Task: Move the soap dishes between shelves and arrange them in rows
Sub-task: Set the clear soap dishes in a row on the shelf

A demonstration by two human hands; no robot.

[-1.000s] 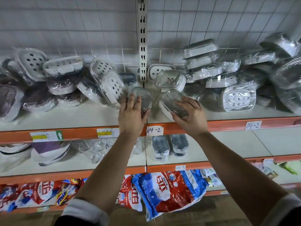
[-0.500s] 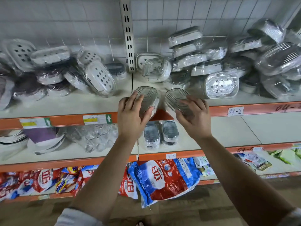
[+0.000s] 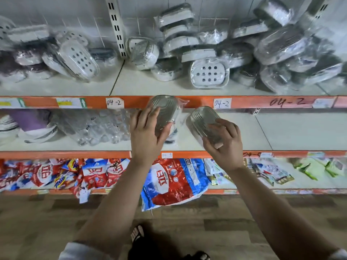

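Observation:
My left hand (image 3: pixel 146 136) grips a clear ribbed soap dish (image 3: pixel 163 107) in plastic wrap, held in front of the orange edge of the upper shelf (image 3: pixel 244 102). My right hand (image 3: pixel 225 143) grips a second clear ribbed soap dish (image 3: pixel 202 119), lower, over the middle shelf (image 3: pixel 291 132). Behind my left hand, wrapped dishes (image 3: pixel 171 136) that sit on the middle shelf are mostly hidden. A jumbled pile of wrapped soap dishes (image 3: pixel 208 74) covers the upper shelf.
Clear glasses (image 3: pixel 97 128) and stacked plates (image 3: pixel 32 128) fill the middle shelf's left part. Detergent bags (image 3: pixel 169 181) lie on the bottom shelf, one hanging over its edge. A slotted upright (image 3: pixel 117 29) divides the upper shelf. My sandalled foot (image 3: pixel 138 233) stands on the floor.
Both hands came down and toward me with their dishes, from the upper shelf to the level of the middle shelf. The view tilted down.

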